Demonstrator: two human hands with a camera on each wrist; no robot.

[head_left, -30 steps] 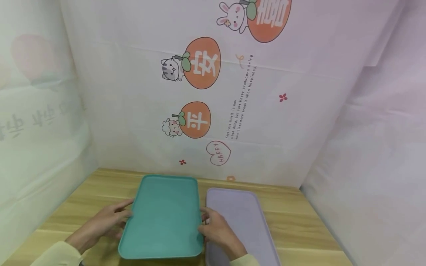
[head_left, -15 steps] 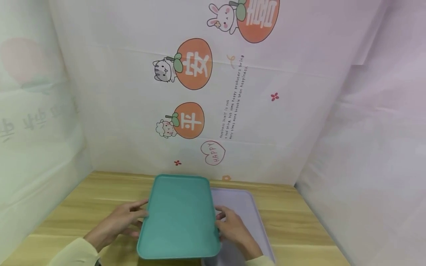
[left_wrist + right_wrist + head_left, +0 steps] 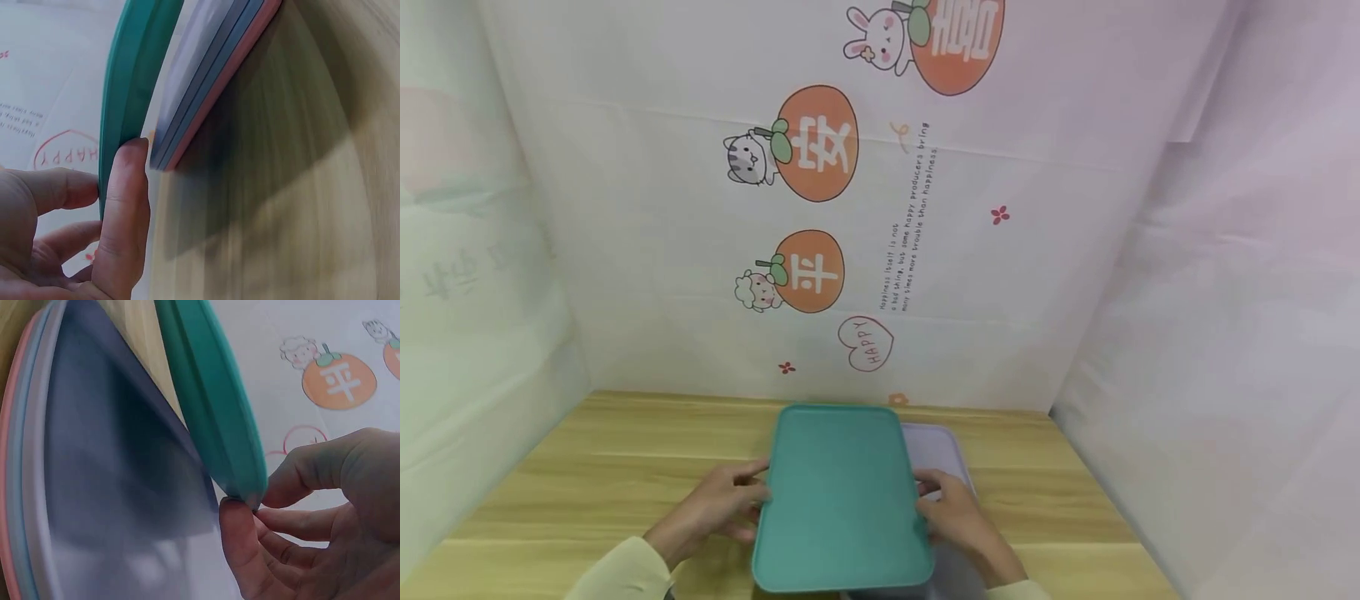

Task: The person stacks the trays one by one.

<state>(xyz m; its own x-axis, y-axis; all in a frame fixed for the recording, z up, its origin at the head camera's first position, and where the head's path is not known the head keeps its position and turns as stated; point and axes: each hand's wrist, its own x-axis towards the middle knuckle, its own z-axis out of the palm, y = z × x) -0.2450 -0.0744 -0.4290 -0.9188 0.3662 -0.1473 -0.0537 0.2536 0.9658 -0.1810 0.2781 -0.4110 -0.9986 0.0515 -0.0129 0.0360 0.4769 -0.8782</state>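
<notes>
A teal rectangular tray (image 3: 842, 500) with a low raised rim is held up between both hands. My left hand (image 3: 715, 504) pinches its left long edge, thumb on one face and fingers on the other. On the opposite edge my right hand (image 3: 955, 512) pinches the rim the same way. Beneath it lies a lilac tray (image 3: 936, 450), mostly covered by the teal one in the head view. The right wrist view shows this lilac tray (image 3: 156, 562) on top of a stack, over a blue tray (image 3: 22, 487) and a pink tray (image 3: 7, 487). Daylight shows between the teal tray and the stack.
The stack stands on a wood-grain table (image 3: 1045, 500). A white printed cloth (image 3: 700, 250) with orange fruit and cartoon animals hangs behind the table. More pale cloth (image 3: 1225, 375) closes off the right side, and a cloth (image 3: 475, 333) the left.
Both hands have carried the teal tray to the right, from beside the lilac tray to over it. The head view has turned slightly, shifting the backdrop left.
</notes>
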